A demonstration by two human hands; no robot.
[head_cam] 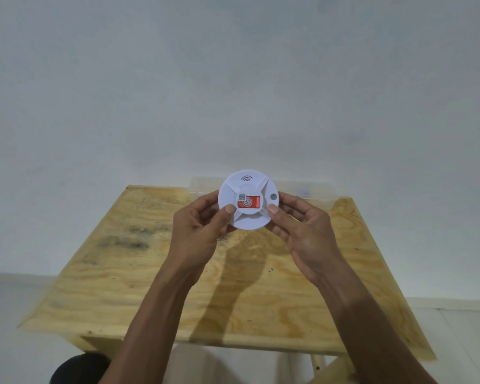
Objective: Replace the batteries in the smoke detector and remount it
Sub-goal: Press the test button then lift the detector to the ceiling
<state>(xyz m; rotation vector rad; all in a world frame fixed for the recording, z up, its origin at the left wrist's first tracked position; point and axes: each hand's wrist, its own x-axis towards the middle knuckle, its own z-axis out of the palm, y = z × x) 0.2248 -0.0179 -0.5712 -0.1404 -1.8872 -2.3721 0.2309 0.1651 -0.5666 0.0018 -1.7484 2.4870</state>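
A plain pale wall (233, 79) fills the upper half of your view, bare and evenly lit, meeting a light floor (11, 314) that shows along both sides of the table. The plywood table (108, 286) stands against that wall; its top is unfinished, with strong swirling grain, dark smudges toward the left side and a few small dark specks near the middle. Your arms throw a broad shadow across the centre of the top toward the near edge. Below the near left corner a dark rounded shape (78, 368) sits low, too cut off to identify.

Along the table's far edge, against the wall, lies a clear plastic container (311, 189), long and low; what it holds is too faint to tell.

You hold the smoke detector (248, 217) in the air above the far half of the table, in front of that container, not touching the top. Its round white face is turned to you, with raised ribs, a red label at its centre and a small round button at its right.

Your left hand (200, 231) grips its left rim, thumb pressed on the face, and your right hand (305, 231) grips the right rim likewise.
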